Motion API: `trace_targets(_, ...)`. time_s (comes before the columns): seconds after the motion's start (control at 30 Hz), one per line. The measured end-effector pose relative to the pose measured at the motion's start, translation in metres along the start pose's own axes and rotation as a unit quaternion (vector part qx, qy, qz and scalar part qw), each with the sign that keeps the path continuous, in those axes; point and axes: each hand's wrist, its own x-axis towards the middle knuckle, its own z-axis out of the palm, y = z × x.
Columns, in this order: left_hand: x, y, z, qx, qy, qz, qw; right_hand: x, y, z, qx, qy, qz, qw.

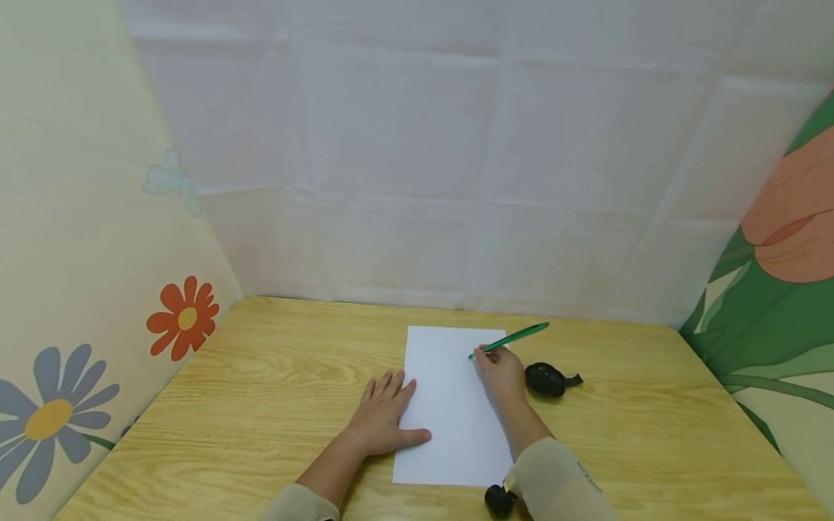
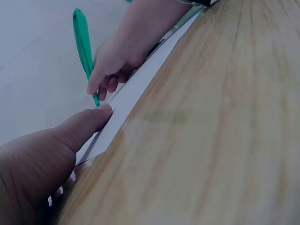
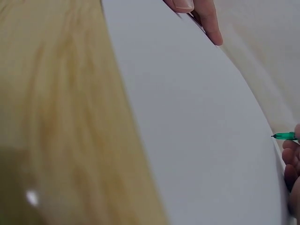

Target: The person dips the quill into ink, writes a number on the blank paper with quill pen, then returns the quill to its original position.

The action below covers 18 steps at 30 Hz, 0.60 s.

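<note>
A white sheet of paper [image 1: 449, 412] lies on the wooden table, with no marks that I can make out. My right hand [image 1: 503, 373] pinches a green pen [image 1: 521, 334] over the sheet's upper right part; its tip points down and left, close to the paper. Whether the tip touches, I cannot tell. Spread flat, my left hand [image 1: 383, 420] rests at the sheet's left edge, with the thumb on the paper and other fingers partly on the table. In the right wrist view the pen tip [image 3: 281, 136] shows beside my curled right fingers [image 3: 289, 157].
Just right of my right hand sits a glossy black rounded object [image 1: 546, 380] with a short flared end. Another small black object [image 1: 499, 501] is by my right sleeve at the near edge. The wooden table [image 1: 274, 376] meets a white sheet backdrop [image 1: 404, 159] behind.
</note>
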Motion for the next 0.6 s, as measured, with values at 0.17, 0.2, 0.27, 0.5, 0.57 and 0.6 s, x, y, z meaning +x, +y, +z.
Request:
trace_targets(0.17,0.0002,0.0005,-0.0007,0.002,-0.002,-0.002,1.0000,0.0013,0.0013,0.0006,-0.005,0.000,0.005,1.0000)
trace_targets(0.2,0.0002,0.0007,-0.0009,0.001,-0.002,-0.003,1.0000,0.0012,0.0013,0.0007,-0.006,0.000,0.006,1.0000)
trace_targets(0.27,0.0000,0.0011,-0.0012,0.000,-0.003,-0.003,1.0000,0.0006,0.0005,0.0006,-0.009,0.001,0.008,0.9999)
trace_targets(0.5,-0.0007,0.0015,-0.0013,-0.003,-0.003,0.000,1.0000,-0.0013,-0.0021,0.0015,-0.012,0.001,0.007,0.9999)
trace_targets(0.57,-0.0007,0.0015,-0.0013,-0.003,-0.004,-0.001,1.0000,-0.0003,-0.0012,0.0026,-0.016,0.003,0.005,0.9999)
trace_targets(0.6,-0.0007,0.0015,-0.0013,-0.003,-0.004,-0.001,1.0000,0.0000,-0.0009,0.0030,-0.018,0.004,0.004,0.9998)
